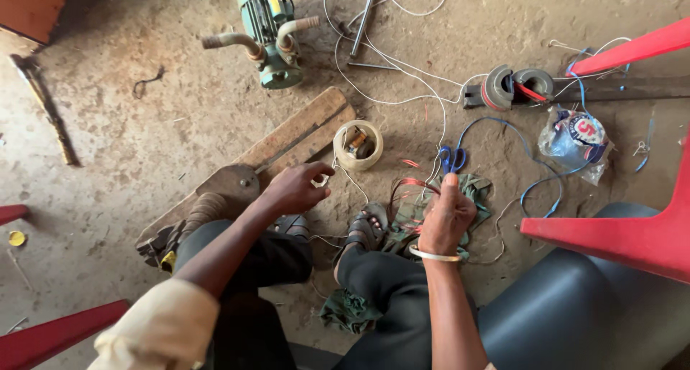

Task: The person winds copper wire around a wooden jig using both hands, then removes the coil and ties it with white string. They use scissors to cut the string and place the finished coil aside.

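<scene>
My left hand (296, 188) pinches a thin white string that runs from a roll of white tape or twine (358, 145) standing on the dirt floor. My right hand (447, 217), with a pale bangle on the wrist, is closed around a bundle of red copper-coloured wire loops (407, 192). Both hands hover over my knees and sandalled feet (365, 227). A green cloth (476, 190) lies under the right hand.
A green electric pump (267, 30) sits at the top. Blue-handled scissors (452, 158), a wooden board with a metal disc (237, 181), a grey winding tool (514, 86), a plastic bag (575, 136), loose white and blue wires and red plastic chair legs (632, 50) surround me.
</scene>
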